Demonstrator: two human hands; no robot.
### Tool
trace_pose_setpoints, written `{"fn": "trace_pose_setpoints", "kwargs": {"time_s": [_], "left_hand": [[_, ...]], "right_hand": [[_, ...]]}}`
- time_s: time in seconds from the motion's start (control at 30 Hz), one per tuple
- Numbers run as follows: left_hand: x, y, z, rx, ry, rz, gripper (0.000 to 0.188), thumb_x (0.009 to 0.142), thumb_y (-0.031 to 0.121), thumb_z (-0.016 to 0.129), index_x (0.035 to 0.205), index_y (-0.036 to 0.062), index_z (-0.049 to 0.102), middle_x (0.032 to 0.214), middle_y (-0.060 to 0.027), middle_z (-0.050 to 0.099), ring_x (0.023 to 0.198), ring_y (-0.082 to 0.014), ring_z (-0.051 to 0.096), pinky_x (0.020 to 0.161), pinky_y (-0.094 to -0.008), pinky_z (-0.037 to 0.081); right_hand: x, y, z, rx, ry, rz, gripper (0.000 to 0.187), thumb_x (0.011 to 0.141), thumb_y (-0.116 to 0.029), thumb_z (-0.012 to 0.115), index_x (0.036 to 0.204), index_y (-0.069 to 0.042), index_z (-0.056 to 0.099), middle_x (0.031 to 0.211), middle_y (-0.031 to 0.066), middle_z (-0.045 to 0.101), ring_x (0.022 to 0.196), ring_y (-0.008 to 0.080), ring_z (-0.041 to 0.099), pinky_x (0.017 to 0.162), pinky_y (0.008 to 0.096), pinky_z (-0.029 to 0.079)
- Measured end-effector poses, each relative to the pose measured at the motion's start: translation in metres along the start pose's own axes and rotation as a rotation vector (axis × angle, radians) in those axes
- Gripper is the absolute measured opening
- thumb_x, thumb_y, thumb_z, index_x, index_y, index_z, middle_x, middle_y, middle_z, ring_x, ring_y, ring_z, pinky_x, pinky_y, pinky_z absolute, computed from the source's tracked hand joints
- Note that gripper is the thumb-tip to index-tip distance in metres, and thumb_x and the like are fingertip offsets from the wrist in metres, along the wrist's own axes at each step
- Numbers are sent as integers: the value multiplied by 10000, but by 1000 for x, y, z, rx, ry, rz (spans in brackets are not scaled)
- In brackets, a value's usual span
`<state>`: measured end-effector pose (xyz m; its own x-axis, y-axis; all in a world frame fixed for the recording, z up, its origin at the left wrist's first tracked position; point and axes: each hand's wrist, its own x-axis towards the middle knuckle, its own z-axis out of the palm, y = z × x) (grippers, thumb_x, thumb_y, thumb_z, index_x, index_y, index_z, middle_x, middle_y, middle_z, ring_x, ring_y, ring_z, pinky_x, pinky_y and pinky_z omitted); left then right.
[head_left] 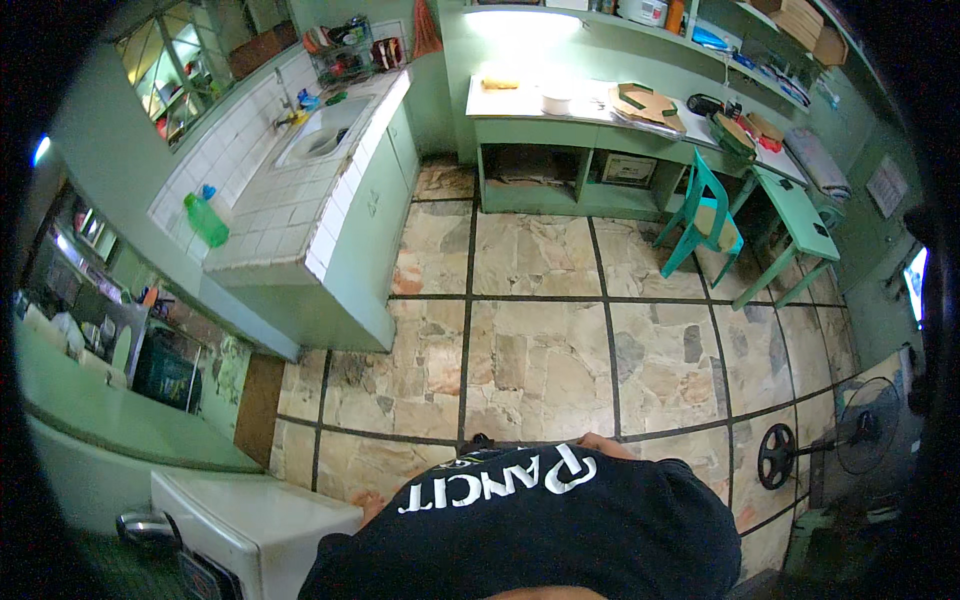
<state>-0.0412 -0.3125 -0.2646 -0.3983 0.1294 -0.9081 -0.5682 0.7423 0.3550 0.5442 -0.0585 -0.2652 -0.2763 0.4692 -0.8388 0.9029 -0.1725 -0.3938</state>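
Below me, my black shirt (540,520) with white lettering fills the lower middle and hides most of both arms. A small patch of skin at my left hand or forearm (370,505) shows beside the shirt, close to a white appliance (250,510) with a chrome handle. Past the shirt's upper edge, a bit of my right hand or forearm (603,446) appears over the stone floor. The fingers of both hands are out of sight, as is anything in them. A small dark thing (482,441) pokes out beyond the shirt; its kind is unclear.
A tiled counter with a sink (325,130) and green bottle (206,220) runs along the left. Against the far wall stands a long green desk (540,130) holding boards and a white container. A teal chair (708,215), green side table (800,220) and fan (866,425) are right.
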Motion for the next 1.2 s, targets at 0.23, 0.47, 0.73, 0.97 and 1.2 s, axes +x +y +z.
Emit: {"fn": "trace_pose_setpoints", "kwargs": {"time_s": [0.23, 0.47, 0.73, 0.97, 1.2], "left_hand": [[31, 76, 46, 17, 41, -118, 159, 872, 234, 594, 892, 78, 572, 655, -46, 486, 478, -194, 436, 426, -338, 347], [-2, 211, 223, 863, -514, 449, 336, 840, 329, 668, 655, 57, 599, 519, -31, 499, 412, -149, 451, 389, -324, 351], [14, 284, 309, 959, -495, 549, 287, 837, 252, 647, 637, 55, 585, 527, -38, 506, 425, -141, 459, 401, -318, 378], [57, 278, 310, 1046, -342, 206, 317, 828, 286, 669, 638, 39, 613, 550, -52, 551, 436, -162, 492, 415, -332, 391], [79, 314, 433, 1027, -347, 219, 380, 821, 353, 706, 636, 27, 642, 579, -62, 596, 444, -178, 519, 426, -344, 399]], "right_hand": [[30, -57, -64, 195, 398, -47, 401, 824, -373, 609, 1033, -38, 672, 924, 171, 681, 742, 267, 669, 710, 399, 529], [28, -28, -61, 551, 489, 131, 363, 837, -332, 620, 1036, -31, 668, 809, 131, 660, 637, 228, 641, 579, 336, 520], [-27, 96, -17, 16, 265, 460, 423, 770, -442, 611, 822, -30, 693, 782, 172, 678, 783, 262, 677, 693, 382, 533], [63, 92, -158, 333, 562, 406, 378, 817, -367, 556, 773, 1, 630, 867, 217, 653, 748, 326, 631, 666, 408, 493], [122, -91, -318, 225, 668, -286, 343, 861, -355, 546, 819, -41, 676, 783, 159, 670, 754, 280, 646, 692, 398, 488]]}}
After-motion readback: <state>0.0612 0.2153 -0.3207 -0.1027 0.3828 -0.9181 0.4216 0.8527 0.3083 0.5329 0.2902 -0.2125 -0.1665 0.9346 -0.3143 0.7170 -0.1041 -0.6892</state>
